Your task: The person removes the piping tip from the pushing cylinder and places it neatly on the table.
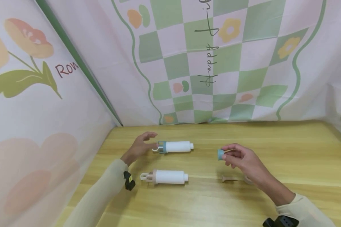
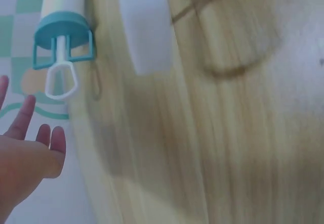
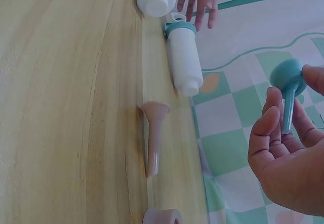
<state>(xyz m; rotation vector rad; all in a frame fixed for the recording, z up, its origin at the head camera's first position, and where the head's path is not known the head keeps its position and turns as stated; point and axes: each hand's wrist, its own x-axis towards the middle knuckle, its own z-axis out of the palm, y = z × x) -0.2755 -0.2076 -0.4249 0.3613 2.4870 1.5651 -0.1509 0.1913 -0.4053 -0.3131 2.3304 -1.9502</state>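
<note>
My right hand (image 1: 241, 159) pinches a teal funnel-shaped nozzle (image 3: 287, 77) with a round cup end and a thin stem, held above the table. My left hand (image 1: 138, 147) is beside the handle end of a white syringe-like tube (image 1: 178, 146) with a teal collar. Its fingers are spread, and in the left wrist view they are apart from the white pull loop (image 2: 62, 81). Nearer the front lies a second white tube (image 1: 170, 177) with a pinkish-beige collar and a pale loop handle. Both tubes lie on their sides, narrow tips to the right.
Below the right hand, a pinkish-beige funnel-shaped nozzle (image 3: 154, 140) lies on the wooden table (image 1: 204, 201). Next to it is a pinkish-beige ring-like piece (image 3: 162, 217), partly cut off in the right wrist view. Printed curtains (image 1: 227, 72) hang along the back and left.
</note>
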